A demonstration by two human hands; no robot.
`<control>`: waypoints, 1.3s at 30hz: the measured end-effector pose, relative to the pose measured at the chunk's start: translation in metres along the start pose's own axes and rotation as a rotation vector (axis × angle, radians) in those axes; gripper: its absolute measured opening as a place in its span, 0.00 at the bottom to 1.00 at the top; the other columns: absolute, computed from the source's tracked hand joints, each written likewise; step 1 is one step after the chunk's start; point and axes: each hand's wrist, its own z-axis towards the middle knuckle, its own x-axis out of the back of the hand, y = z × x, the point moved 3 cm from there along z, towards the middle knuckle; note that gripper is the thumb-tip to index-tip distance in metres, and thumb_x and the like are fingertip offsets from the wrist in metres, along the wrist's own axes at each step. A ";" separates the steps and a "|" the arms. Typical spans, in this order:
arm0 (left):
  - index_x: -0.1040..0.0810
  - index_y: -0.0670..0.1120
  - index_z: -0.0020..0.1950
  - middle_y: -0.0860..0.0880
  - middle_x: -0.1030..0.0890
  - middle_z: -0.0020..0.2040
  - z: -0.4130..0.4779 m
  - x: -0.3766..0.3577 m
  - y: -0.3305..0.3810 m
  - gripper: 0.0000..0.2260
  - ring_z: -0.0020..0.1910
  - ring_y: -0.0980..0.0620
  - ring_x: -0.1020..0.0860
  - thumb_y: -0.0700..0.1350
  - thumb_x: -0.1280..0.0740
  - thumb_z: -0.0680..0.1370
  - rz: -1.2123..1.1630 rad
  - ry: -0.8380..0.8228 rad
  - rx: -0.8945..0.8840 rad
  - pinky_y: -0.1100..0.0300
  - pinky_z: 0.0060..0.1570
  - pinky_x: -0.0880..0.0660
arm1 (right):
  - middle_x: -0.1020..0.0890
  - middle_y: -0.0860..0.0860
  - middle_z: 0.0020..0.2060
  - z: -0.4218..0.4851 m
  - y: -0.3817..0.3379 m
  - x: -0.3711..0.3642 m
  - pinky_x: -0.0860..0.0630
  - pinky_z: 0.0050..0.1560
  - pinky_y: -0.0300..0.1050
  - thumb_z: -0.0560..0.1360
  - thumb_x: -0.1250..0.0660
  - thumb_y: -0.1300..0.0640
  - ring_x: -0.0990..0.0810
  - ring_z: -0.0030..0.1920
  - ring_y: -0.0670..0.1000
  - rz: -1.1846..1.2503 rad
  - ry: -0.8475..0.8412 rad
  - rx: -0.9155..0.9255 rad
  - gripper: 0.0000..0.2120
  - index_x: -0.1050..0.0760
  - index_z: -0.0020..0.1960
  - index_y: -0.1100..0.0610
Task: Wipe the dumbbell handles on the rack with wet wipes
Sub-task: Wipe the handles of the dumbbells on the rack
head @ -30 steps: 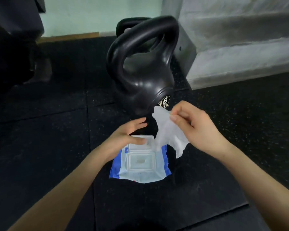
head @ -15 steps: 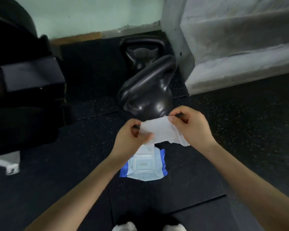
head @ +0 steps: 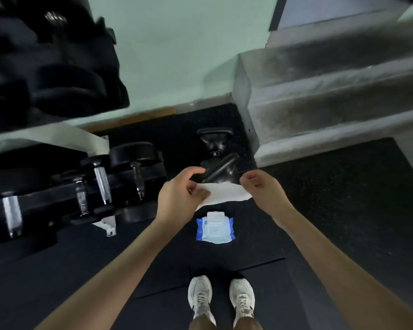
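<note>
1. The black dumbbell rack with white metal feet point(head: 58, 198) has come into view on the left as the camera rose. The person now appears to stand, so the chrome dumbbell handles point(head: 102, 184) are within reach but not yet wiped.
2. The two black round kettlebells point(head: 215, 145), which filled the view a second ago, now sit small at the far side by the grey concrete steps point(head: 319, 103).
3. The left hand point(head: 179, 198) and right hand point(head: 262, 189) have drawn further apart. The left pinches one end of the sheet. The right, fingers curled, seems to pinch the other, though blur makes that grip uncertain.
4. The white wet wipe point(head: 222, 194) is now free of its pack and spread flat between the hands, ready for the first handle.
5. The blue-and-white soft wipe pack point(head: 215, 228) lies on the floor below the hands, lid still up.
</note>
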 end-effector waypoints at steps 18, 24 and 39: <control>0.16 0.43 0.47 0.47 0.16 0.43 -0.057 0.260 0.054 0.08 0.41 0.52 0.18 0.38 0.25 0.69 -0.610 0.281 0.304 0.66 0.41 0.22 | 0.20 0.43 0.39 -0.109 -0.247 -0.046 0.27 0.44 0.39 0.75 0.33 0.57 0.22 0.42 0.44 0.041 -0.034 0.385 0.03 0.22 0.48 0.52; 0.17 0.43 0.52 0.52 0.19 0.38 -0.018 0.337 -0.014 0.14 0.33 0.62 0.22 0.34 0.24 0.67 -0.254 0.154 0.180 0.77 0.33 0.29 | 0.22 0.49 0.34 -0.082 -0.311 -0.098 0.26 0.39 0.37 0.75 0.33 0.61 0.25 0.36 0.47 0.202 -0.032 0.288 0.04 0.24 0.41 0.58; 0.23 0.45 0.45 0.46 0.21 0.42 0.102 0.382 -0.048 0.11 0.42 0.45 0.22 0.52 0.36 0.78 -0.317 -0.060 0.125 0.49 0.49 0.23 | 0.23 0.52 0.53 -0.026 -0.381 -0.146 0.27 0.45 0.32 0.72 0.28 0.51 0.23 0.53 0.46 0.291 -0.166 0.077 0.32 0.40 0.70 0.40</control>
